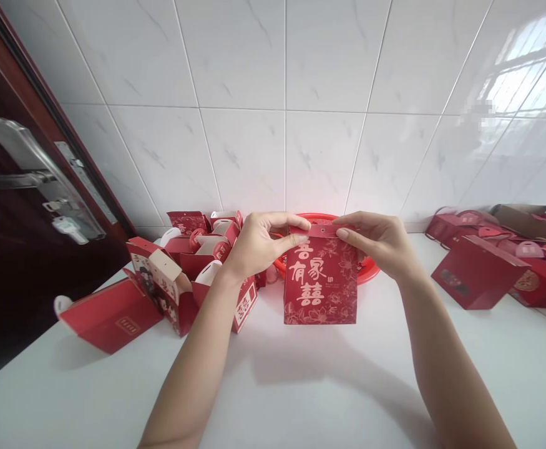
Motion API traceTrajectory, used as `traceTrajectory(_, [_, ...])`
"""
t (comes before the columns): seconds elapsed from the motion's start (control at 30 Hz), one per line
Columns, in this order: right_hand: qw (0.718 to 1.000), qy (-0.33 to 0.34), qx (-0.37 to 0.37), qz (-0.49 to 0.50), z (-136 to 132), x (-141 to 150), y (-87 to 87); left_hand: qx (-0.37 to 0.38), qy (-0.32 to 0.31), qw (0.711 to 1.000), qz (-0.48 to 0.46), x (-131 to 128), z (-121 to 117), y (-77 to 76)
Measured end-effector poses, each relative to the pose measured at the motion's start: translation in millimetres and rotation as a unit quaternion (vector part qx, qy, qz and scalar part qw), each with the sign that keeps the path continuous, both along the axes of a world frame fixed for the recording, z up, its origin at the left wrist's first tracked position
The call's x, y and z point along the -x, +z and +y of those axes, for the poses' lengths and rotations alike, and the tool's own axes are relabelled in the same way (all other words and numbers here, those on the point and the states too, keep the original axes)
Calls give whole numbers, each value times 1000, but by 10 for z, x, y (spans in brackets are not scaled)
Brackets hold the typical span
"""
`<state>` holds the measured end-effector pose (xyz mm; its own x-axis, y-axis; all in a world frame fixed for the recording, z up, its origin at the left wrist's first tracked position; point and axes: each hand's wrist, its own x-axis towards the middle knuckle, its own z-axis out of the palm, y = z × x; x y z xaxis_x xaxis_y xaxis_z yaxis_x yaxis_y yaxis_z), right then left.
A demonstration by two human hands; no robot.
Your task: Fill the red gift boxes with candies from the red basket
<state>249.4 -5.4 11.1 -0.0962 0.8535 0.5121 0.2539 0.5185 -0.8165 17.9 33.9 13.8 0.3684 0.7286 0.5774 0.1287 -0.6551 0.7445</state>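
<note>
A red gift box (320,280) with gold characters and flower print stands upright on the white table (301,386) in the middle of the view. My left hand (261,240) pinches the left end of its folded top flap between thumb and fingers. On the flap's right end my right hand (378,240) does the same. Both hands are closed on the box's top edge.
A red plastic basket (366,273) sits just behind the box against the tiled wall. Several open red boxes (179,274) lie at the left. More red boxes (481,271) are piled at the right. A dark door with a metal handle (34,174) stands at far left.
</note>
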Motion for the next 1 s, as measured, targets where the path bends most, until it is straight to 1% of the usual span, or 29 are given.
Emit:
traceTrajectory(0.07, [1000,11,1,-4,-2,-15,9,13,-9,1000,25,18,-16,7])
traceTrajectory(0.17, [1000,8,-14,2,-10,-19,19,42,-24,998,44,44,-47,26])
traceTrajectory(0.23, [1000,6,-14,6,-17,-15,21,36,-26,998,43,50,-56,37])
traceTrajectory(0.33, [1000,10,-17,15,-25,-6,16,7,-19,999,33,47,-39,47])
traceTrajectory(0.43, [999,11,-30,16,-27,7,8,17,-13,999,29,40,-16,48])
traceTrajectory(0.53, [999,8,-33,13,-30,14,10,20,-9,1000,10,25,-25,47])
traceTrajectory(0.63, [999,0,-35,-1,-41,-2,25,18,-11,999,-33,-4,-64,52])
traceTrajectory(0.77, [999,13,-37,-31,-59,-29,46,16,-6,998,-58,-37,-99,57])
traceTrajectory(0.9, [996,-22,-74,-43,-82,-17,56,28,-17,999,-38,-48,-83,45])
traceTrajectory(1.0, [993,-53,-100,-41,-109,-53,81,26,-12,999,-32,-54,-67,35])
